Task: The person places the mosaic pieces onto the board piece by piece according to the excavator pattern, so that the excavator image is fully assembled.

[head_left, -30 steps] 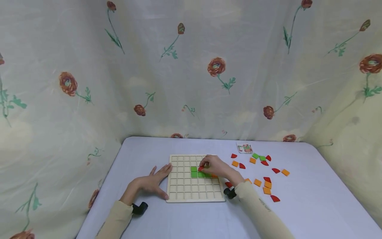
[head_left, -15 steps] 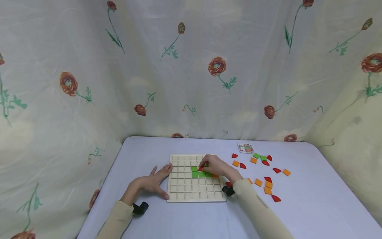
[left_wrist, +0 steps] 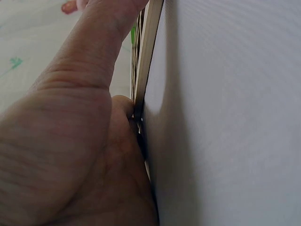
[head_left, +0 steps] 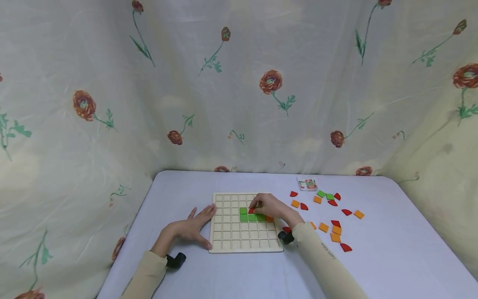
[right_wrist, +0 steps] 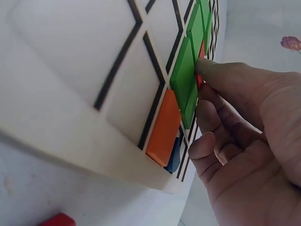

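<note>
A cream gridded board (head_left: pixel 246 236) lies on the table with several green square tiles (head_left: pixel 244 217) and an orange tile (right_wrist: pixel 163 127) set in its cells. Beside that orange tile, the right wrist view shows a dark blue tile (right_wrist: pixel 174 155). My right hand (head_left: pixel 271 207) reaches over the board from the right. Its thumb and fingers pinch a red quarter-round tile (head_left: pixel 251 211) right at the cells behind the green row, partly hidden by the fingertips. With fingers spread, my left hand (head_left: pixel 191 228) rests along the board's left edge, its thumb at the near corner.
Right of the board lie scattered loose pieces: several orange squares (head_left: pixel 323 227), several red quarter-rounds (head_left: pixel 345 247) and a couple of green squares (head_left: pixel 320 194). A small patterned card (head_left: pixel 307 184) lies behind them. Flowered curtains (head_left: pixel 239 83) enclose the table's back and sides.
</note>
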Demonstrator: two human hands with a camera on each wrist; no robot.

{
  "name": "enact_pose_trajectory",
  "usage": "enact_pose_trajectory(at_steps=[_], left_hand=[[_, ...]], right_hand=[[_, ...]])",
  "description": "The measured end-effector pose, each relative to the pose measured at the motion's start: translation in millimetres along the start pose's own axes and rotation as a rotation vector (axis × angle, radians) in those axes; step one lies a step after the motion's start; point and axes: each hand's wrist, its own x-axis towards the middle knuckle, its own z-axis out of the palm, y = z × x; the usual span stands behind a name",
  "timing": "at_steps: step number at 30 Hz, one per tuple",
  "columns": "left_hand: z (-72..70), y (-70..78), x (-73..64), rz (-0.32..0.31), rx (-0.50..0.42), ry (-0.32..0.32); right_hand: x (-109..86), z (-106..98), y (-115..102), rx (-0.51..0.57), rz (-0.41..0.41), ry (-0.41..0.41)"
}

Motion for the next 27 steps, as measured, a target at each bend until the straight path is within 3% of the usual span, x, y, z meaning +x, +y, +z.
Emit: enact_pose_trajectory(at_steps=[5,11,22,27], left_hand=[[1.3,0.7,0.1,0.002,-0.007,0.004],[0.8,2.2,0.2,0.008,-0.016,0.002],[0.6,0.6,0.9,0.0,0.004,0.01],[1.4,2.3,1.3,-0.011,0.005,0.01]], right_hand=[[-3.3,-4,-1,0.002,0.018,0.01],[-18.1,-21,9,0.026,0.021,0.129],[-67.9,-60,68,-0.014,0.248,0.238],[-86.9,-65,86,0.011,0.41,0.233]])
